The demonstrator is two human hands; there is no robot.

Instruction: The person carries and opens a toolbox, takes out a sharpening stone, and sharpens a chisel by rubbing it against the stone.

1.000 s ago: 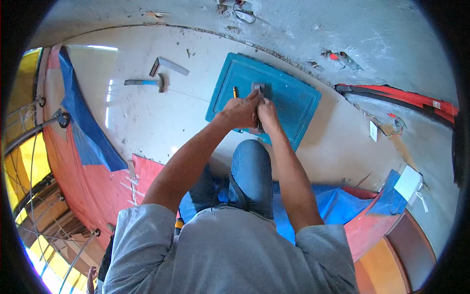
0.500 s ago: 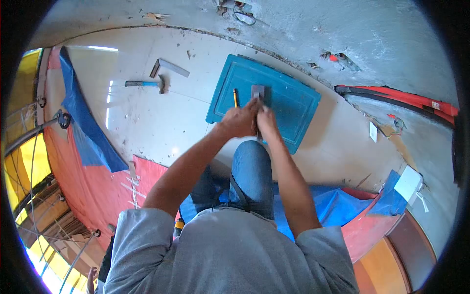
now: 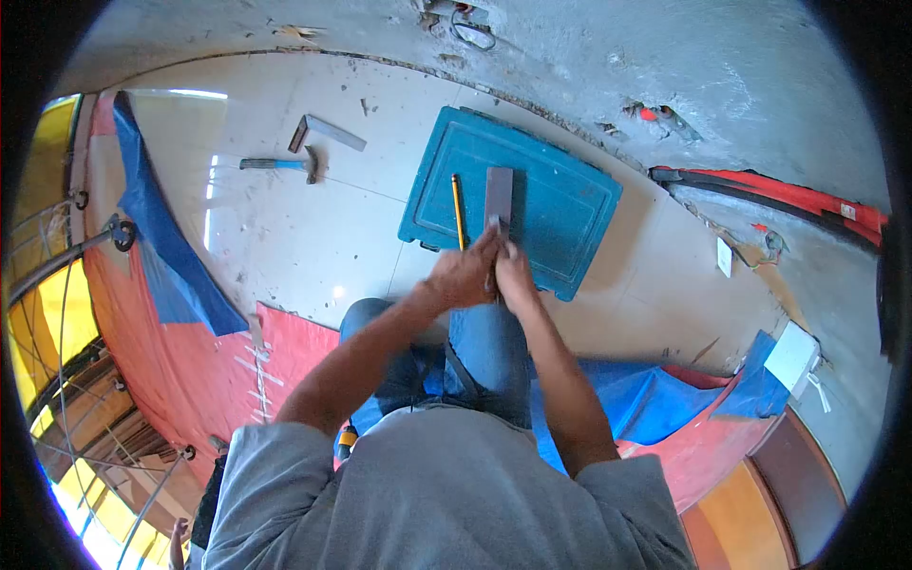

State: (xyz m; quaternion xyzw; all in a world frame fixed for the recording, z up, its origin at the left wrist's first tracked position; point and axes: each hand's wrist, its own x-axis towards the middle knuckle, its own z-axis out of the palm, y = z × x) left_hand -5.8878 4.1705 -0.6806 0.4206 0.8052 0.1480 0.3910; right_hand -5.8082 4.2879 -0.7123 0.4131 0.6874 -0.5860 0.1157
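Observation:
A grey-brown sharpening stone (image 3: 499, 194) lies lengthwise on a closed teal case (image 3: 560, 209) on the floor. My left hand (image 3: 462, 276) and my right hand (image 3: 514, 277) are together at the stone's near end, fingers closed around a chisel (image 3: 494, 222). Only the chisel's metal end shows past my fingertips, against the stone; its handle is mostly covered by my hands. To the left of the stone, a yellow-and-black pencil (image 3: 458, 211) rests on the case, close to my left hand.
A blue-handled hammer (image 3: 277, 164) and a try square (image 3: 332, 133) lie on the tiled floor to the left. Blue sheeting (image 3: 171, 228) and red sheeting (image 3: 142, 332) cover the left side. A rough grey wall (image 3: 589, 57) runs behind. Another person's hand (image 3: 179, 528) shows at bottom left.
Both hands have drawn back toward my body with the chisel, sliding to the near end of the stone. More of the stone and pencil is now uncovered.

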